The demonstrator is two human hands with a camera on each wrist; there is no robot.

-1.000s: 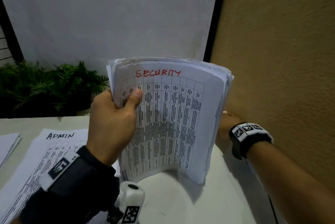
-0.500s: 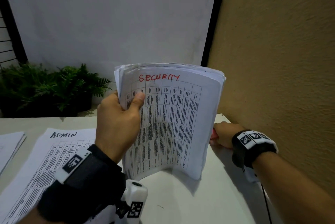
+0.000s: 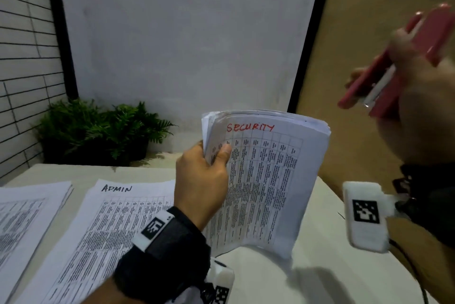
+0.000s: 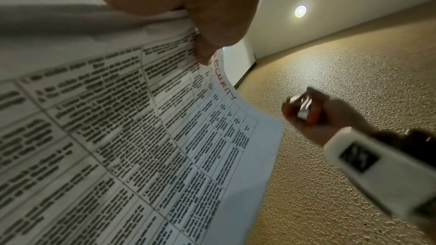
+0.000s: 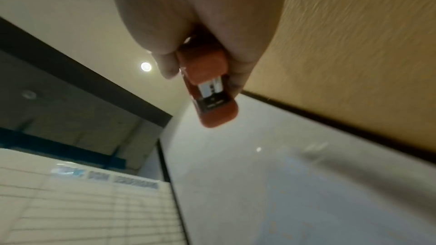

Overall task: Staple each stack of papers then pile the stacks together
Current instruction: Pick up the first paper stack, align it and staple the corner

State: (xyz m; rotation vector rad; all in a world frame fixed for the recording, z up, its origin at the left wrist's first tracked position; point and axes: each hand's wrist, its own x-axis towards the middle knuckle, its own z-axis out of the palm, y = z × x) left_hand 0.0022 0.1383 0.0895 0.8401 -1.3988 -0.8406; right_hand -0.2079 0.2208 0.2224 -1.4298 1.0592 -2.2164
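While left hand (image 3: pixel 200 180) pinches SECURITY stack (image 3: pixel 266 180) upright over bench (image 3: pixel 320 279), right hand (image 3: pixel 416 111) grips red stapler (image 3: pixel 384 74) aloft: square corner, seat fully, squeeze.

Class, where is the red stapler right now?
In the head view, the red stapler is at upper right, held by the right hand, above and right of the SECURITY stack.

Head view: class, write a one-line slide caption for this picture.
Left hand holds the SECURITY stack upright while the right hand lifts a red stapler.
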